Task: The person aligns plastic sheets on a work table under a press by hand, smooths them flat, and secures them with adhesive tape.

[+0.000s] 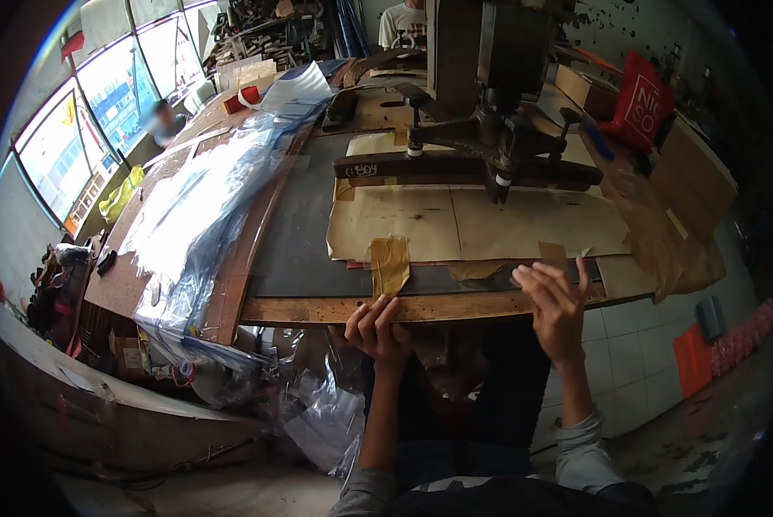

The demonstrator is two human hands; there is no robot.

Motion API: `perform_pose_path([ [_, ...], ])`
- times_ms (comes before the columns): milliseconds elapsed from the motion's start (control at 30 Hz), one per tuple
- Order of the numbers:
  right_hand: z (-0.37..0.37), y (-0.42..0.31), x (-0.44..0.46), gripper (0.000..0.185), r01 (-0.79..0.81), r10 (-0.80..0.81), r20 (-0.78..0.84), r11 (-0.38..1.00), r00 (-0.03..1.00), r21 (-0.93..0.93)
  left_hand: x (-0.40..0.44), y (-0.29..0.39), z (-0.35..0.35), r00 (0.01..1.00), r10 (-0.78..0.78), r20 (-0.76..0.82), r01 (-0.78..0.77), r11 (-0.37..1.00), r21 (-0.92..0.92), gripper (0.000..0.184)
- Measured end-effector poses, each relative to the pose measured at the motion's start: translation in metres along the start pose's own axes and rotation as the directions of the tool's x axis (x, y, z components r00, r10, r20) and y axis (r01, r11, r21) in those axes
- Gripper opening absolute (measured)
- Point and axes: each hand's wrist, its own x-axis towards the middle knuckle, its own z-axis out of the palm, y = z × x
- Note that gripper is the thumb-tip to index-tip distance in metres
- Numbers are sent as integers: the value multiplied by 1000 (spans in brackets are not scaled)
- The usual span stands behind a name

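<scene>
My left hand [376, 329] is at the wooden front edge [455, 308] of the worktable, its fingers curled over the edge just below a strip of brown tape [390, 263]. My right hand [557, 310] is raised at the same edge further right, fingers apart and index finger pointing up, with nothing seen in it. Behind the hands, pale card sheets [404, 226] lie on a dark board [287, 250]. Across the sheets stands the dark bar [468, 170] of a press-like machine, whose head [507, 129] is above it. A small brown piece [553, 254] lies behind my right hand.
Clear plastic sheets [205, 207] cover the left side of the table. A red bag [638, 103] and a cardboard box [583, 89] stand at the back right. Brown film [662, 246] hangs over the right corner. Two people are in the background, one near the windows.
</scene>
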Motion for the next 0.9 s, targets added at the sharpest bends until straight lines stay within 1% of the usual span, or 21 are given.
perform_pose_path([
  [133, -11, 11, 21, 27, 4, -4, -22, 1000, 1000, -17, -4, -6, 9, 998, 29, -53, -31, 999, -32, 38],
  [233, -26, 15, 36, 28, 36, -36, -4, 995, 999, -88, -6, -7, 9, 997, 46, -69, -47, 999, -19, 39],
  [267, -30, 18, 40, 28, 48, -52, -40, 994, 998, -99, -6, -8, 9, 996, 59, -69, -59, 998, -12, 40],
  [367, -51, 21, 51, 27, 87, -87, -2, 991, 996, -102, -6, -10, 9, 996, 60, -71, -63, 997, -32, 39],
  [400, -63, 16, 53, 24, 120, -120, 7, 987, 993, -109, -5, -9, 9, 996, 60, -64, -62, 998, -33, 37],
  [467, -91, 0, 46, 22, 152, -148, 126, 988, 981, -26, -5, -7, 5, 998, 53, -47, -54, 998, -32, 34],
  [500, -105, -9, 39, 24, 160, -160, 187, 987, 969, 17, -7, -6, 2, 1000, 1, -16, -1, 999, -39, 37],
  [533, -119, -18, 33, 29, 202, -226, 335, 974, 915, 108, -8, -5, 0, 999, -49, 14, 50, 998, -48, 39],
  [567, -130, -23, 30, 36, 225, -295, 466, 954, 834, 201, -7, -3, -2, 994, -98, 45, 100, 993, -58, 41],
  [600, -136, -22, 29, 41, 235, -394, 571, 913, 720, 334, 6, 2, -12, 998, -50, 44, 50, 999, -8, 42],
  [633, -137, -20, 27, 47, 216, -493, 640, 860, 590, 463, 10, -1, -19, 998, -56, 32, 59, 995, -78, 42],
  [667, -137, -10, 22, 53, 153, -564, 645, 801, 516, 578, 13, -9, -26, 998, -63, 17, 65, 987, -150, 42],
  [700, -133, 0, 25, 53, 149, -543, 627, 809, 559, 568, 20, -16, -30, 998, -68, 0, 66, 973, -222, 42],
  [767, -121, 25, 41, 53, 125, -491, 591, 825, 640, 551, 52, -23, -41, 989, -144, -13, 138, 965, -222, 40],
  [800, -107, 42, 43, 53, 56, -343, 590, 892, 731, 449, 70, -24, -41, 987, -155, 40, 160, 966, -205, 34],
  [833, -86, 61, 40, 53, -28, -184, 570, 939, 801, 343, 89, -23, -40, 975, -118, 186, 148, 976, -160, 32],
  [867, -68, 79, 38, 53, -163, -22, 542, 942, 840, 292, 109, -21, -38, 943, -83, 323, 128, 985, -120, 31],
  [900, -52, 95, 35, 53, -295, 140, 498, 923, 856, 246, 120, -20, -31, 892, -50, 448, 98, 992, -84, 32],
])
